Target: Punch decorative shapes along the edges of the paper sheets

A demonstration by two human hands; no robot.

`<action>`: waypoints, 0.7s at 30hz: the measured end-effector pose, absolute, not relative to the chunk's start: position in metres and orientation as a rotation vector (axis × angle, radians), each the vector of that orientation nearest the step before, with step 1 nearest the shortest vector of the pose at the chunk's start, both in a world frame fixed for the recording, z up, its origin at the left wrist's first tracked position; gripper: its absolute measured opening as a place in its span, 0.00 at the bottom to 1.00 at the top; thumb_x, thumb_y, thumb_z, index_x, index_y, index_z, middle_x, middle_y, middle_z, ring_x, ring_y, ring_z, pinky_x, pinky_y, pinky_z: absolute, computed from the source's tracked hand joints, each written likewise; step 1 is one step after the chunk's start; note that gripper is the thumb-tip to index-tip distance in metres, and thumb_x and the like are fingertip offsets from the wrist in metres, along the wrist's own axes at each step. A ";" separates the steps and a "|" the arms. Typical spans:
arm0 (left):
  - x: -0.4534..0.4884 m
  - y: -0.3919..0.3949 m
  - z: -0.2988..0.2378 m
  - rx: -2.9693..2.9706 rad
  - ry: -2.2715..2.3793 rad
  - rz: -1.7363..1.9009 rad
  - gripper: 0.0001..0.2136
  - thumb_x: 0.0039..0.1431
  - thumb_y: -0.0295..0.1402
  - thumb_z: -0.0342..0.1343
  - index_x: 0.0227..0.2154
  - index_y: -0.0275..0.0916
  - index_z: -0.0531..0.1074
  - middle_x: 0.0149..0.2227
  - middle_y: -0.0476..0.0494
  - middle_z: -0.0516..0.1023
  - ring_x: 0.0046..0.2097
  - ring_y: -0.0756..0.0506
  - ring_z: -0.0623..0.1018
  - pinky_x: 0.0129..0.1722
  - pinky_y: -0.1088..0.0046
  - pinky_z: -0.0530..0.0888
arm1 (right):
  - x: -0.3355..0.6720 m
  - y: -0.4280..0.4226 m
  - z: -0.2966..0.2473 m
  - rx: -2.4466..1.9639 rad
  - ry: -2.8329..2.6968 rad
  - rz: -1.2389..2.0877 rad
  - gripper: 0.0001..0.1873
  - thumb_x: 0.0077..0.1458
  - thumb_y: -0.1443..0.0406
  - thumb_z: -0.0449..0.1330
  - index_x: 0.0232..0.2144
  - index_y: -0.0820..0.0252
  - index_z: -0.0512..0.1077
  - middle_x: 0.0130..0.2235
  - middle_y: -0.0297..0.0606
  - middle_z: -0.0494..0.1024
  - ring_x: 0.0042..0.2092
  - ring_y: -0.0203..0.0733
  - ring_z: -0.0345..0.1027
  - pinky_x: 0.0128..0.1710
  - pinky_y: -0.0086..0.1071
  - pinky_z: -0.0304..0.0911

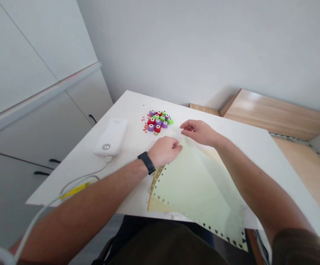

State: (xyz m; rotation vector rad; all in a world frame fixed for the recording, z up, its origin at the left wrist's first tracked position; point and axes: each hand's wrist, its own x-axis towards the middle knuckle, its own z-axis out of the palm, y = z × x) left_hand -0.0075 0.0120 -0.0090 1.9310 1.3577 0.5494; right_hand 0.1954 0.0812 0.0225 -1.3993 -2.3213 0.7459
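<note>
We rest our left hand (164, 151) at the top corner of a pale green paper sheet (201, 195), its fingers (176, 146) curled and pressed together. They seem to pinch that corner, though the hand partly hides it, so we cannot be sure. A black wristband (147, 162) circles our left wrist. Our right hand (200, 132) hovers just above the same corner, its fingers (186, 127) loosely bent and close together, with the thumb drawn in beside them. We cannot tell whether they hold anything small.

The sheet lies across the near edge of a white table (231, 147) and overhangs it towards us, with a row of small punched shapes along its edges. A tan paper sheet (155, 204) lies directly beneath it and shows a similar punched edge on the left.

Beyond the sheet's top corner, a cluster of purple, red and green craft punches (160, 121) sits on the table, with tiny red and green paper scraps (144, 123) just left of the cluster. Further left of the sheet lie a white power bank (111, 137), a white cable (85, 180) and a yellow strip (74, 190). White cabinets (41, 121) with black handles stand well left of the sheet, and a light wooden surface (275, 114) lies to its right.
</note>
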 end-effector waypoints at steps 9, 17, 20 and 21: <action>-0.007 0.011 -0.010 1.963 1.386 0.524 0.17 0.65 0.38 0.53 0.20 0.41 0.64 0.21 0.49 0.71 0.26 0.47 0.69 0.29 0.67 0.58 | 0.145 0.122 -0.009 -1.465 -2.363 0.357 0.21 0.61 0.66 0.65 0.57 0.57 0.76 0.58 0.44 0.81 0.48 0.47 0.77 0.54 0.42 0.69; -0.005 0.011 -0.012 1.991 1.391 0.516 0.17 0.65 0.38 0.53 0.20 0.41 0.62 0.20 0.50 0.68 0.25 0.47 0.67 0.29 0.66 0.56 | 0.141 0.125 -0.021 -1.481 -2.340 0.318 0.15 0.58 0.64 0.67 0.48 0.59 0.77 0.49 0.44 0.82 0.47 0.47 0.75 0.52 0.41 0.67; -0.005 0.011 -0.012 2.004 1.396 0.506 0.17 0.65 0.38 0.53 0.20 0.41 0.64 0.21 0.49 0.69 0.26 0.46 0.68 0.29 0.67 0.56 | 0.138 0.123 -0.023 -1.478 -2.346 0.347 0.14 0.57 0.66 0.67 0.47 0.58 0.77 0.46 0.42 0.84 0.44 0.47 0.75 0.49 0.40 0.68; -0.005 0.012 -0.012 2.008 1.397 0.502 0.16 0.65 0.38 0.53 0.21 0.41 0.64 0.21 0.49 0.69 0.26 0.46 0.68 0.29 0.67 0.57 | 0.137 0.122 -0.023 -1.475 -2.346 0.352 0.14 0.57 0.66 0.68 0.46 0.58 0.77 0.46 0.42 0.84 0.44 0.47 0.75 0.49 0.40 0.68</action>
